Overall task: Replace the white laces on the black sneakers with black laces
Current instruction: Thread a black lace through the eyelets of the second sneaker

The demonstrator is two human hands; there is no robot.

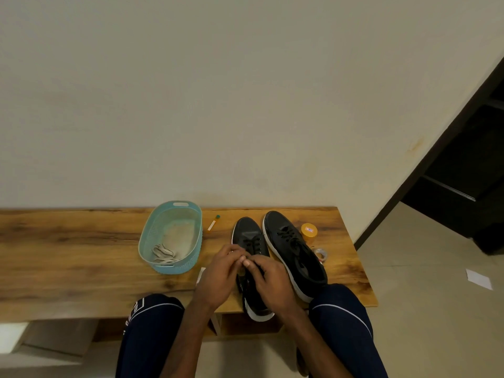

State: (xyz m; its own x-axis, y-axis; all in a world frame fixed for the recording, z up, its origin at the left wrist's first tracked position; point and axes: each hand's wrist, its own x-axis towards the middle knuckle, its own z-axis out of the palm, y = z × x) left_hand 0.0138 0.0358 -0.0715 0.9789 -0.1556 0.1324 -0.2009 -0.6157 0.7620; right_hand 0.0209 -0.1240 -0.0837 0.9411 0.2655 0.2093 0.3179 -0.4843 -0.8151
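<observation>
Two black sneakers with white soles lie on the wooden table (81, 257). The right sneaker (293, 249) carries black laces and lies untouched. The left sneaker (249, 236) has black laces (252, 245) in its front eyelets, and its heel sticks out over the table's front edge. My left hand (218, 276) and my right hand (270, 279) meet over its tongue, fingertips pinching the black lace ends. The hands hide the lace ends and the upper eyelets. White laces (163, 255) lie in a light blue basket (152, 233) to the left.
A small orange-and-white tube (213, 223) lies between basket and sneakers. A yellow round container (309, 231) and a roll of clear tape (320, 253) sit right of the shoes. My knees press against the table's front edge. A dark doorway opens at right.
</observation>
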